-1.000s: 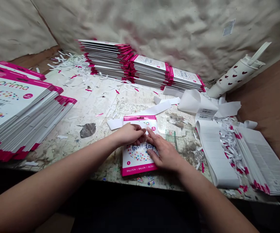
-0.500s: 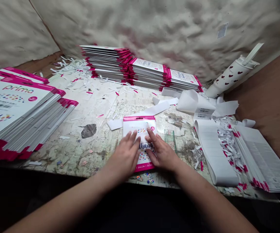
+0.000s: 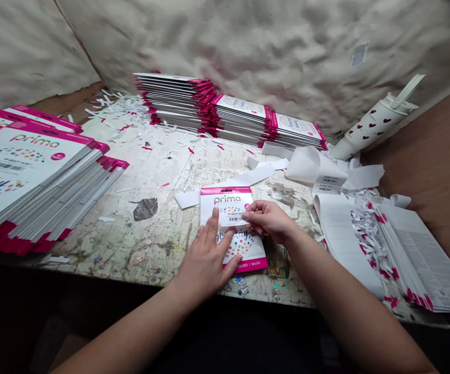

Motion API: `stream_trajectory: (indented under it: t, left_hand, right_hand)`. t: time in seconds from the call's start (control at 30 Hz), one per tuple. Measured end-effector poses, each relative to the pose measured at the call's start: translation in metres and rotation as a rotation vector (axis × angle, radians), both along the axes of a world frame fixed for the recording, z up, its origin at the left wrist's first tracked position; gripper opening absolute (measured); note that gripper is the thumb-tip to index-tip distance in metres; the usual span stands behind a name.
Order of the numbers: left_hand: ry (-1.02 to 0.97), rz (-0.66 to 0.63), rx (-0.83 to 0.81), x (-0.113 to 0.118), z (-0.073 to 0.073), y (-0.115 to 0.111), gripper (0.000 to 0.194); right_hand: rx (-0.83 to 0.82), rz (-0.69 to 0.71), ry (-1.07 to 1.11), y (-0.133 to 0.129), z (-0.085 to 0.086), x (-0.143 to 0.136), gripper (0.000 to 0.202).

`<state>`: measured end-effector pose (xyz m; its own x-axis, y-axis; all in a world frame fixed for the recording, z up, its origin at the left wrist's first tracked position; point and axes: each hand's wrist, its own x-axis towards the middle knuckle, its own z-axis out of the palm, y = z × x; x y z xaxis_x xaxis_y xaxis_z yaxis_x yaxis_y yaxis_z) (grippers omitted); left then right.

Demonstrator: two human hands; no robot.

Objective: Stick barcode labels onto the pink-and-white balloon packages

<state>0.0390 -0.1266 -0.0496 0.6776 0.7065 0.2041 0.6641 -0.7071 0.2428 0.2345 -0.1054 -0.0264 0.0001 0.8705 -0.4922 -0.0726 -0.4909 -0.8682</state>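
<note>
A flat white and pink balloon packet (image 3: 256, 249) lies in front of me on the worn table, with "prima" and coloured dots printed on it. Across its middle is a small white barcode label (image 3: 236, 218). My right hand (image 3: 269, 221) pinches the label's right end between thumb and fingers. My left hand (image 3: 205, 252) lies spread over the packet's left side, its fingertips touching the label's left part. Whether the label is stuck down or slightly raised, I cannot tell.
Stacks of similar packets stand at the left (image 3: 34, 182) and along the back wall (image 3: 240, 119). A long curled label strip (image 3: 338, 234) lies right, beside more packets (image 3: 435, 259) and paper shreds. A white tumbler with hearts (image 3: 373, 127) leans in the back right corner.
My right hand has moved right and now shows at the label's end. My left hand has spread out over the packet. The packet's brand name and the barcode have come into sight.
</note>
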Motion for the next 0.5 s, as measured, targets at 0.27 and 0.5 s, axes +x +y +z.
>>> stream_trajectory:
  t: [0.27, 0.5]
  left_hand:
    - [0.093, -0.072, -0.05, -0.001, 0.0, 0.002, 0.057]
    - [0.105, -0.103, -0.08, -0.001, 0.004, 0.0, 0.048]
  right_hand:
    - [-0.006, 0.067, -0.429, 0.004, 0.002, -0.008, 0.019]
    - [0.505, 0.272, -1.254, -0.035, 0.006, -0.027, 0.039]
